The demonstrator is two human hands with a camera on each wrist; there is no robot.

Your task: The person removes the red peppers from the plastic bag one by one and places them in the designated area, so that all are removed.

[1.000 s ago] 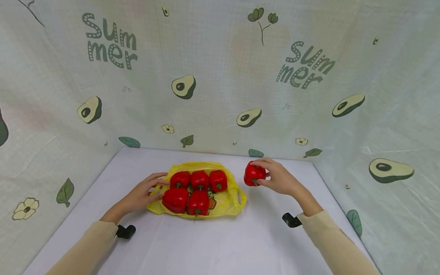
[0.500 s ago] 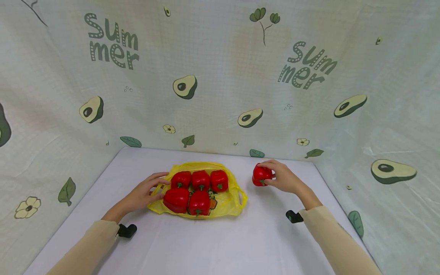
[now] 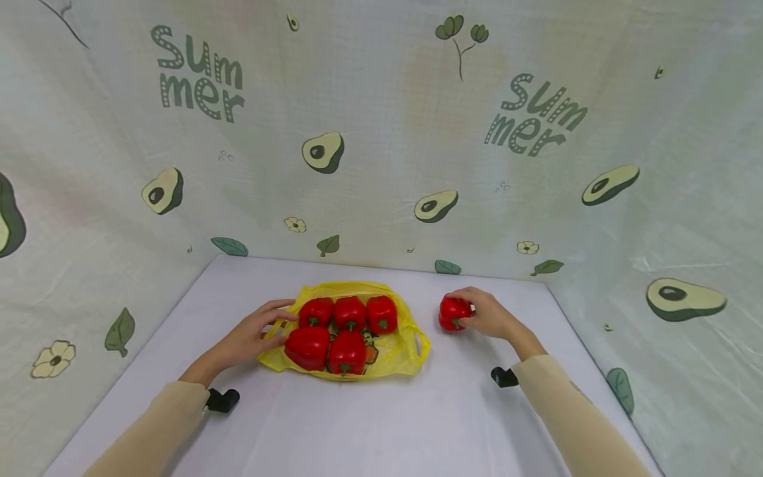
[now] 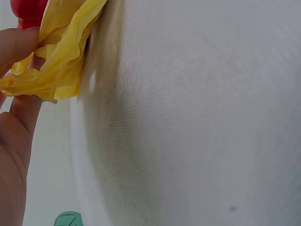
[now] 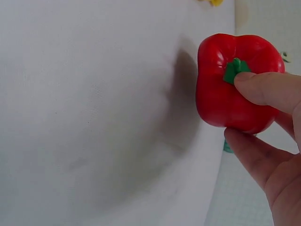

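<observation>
To the right of a yellow plastic bag (image 3: 393, 358), my right hand (image 3: 489, 315) holds a red bell pepper (image 3: 452, 313) close over the table. In the right wrist view the thumb (image 5: 268, 89) presses by its green stem (image 5: 235, 70), with the other fingers around the side and behind. The bag lies spread flat, and several more red bell peppers (image 3: 348, 352) rest on it in two rows. My left hand (image 3: 250, 336) is at the bag's left end; the left wrist view has yellow film (image 4: 63, 56) between its thumb and fingers, beside a pepper (image 4: 28, 9).
A white-covered table (image 3: 381, 424) lies under everything. Behind and at both sides hangs a pale cloth (image 3: 369, 79) printed with avocados and leaves. A black camera mount (image 3: 222, 400) juts from the left sleeve, another black mount (image 3: 504, 377) from the right.
My right hand has carried its pepper a little to the right, away from the bag, and then lowered it. The left hand and the peppers on the bag have stayed in place.
</observation>
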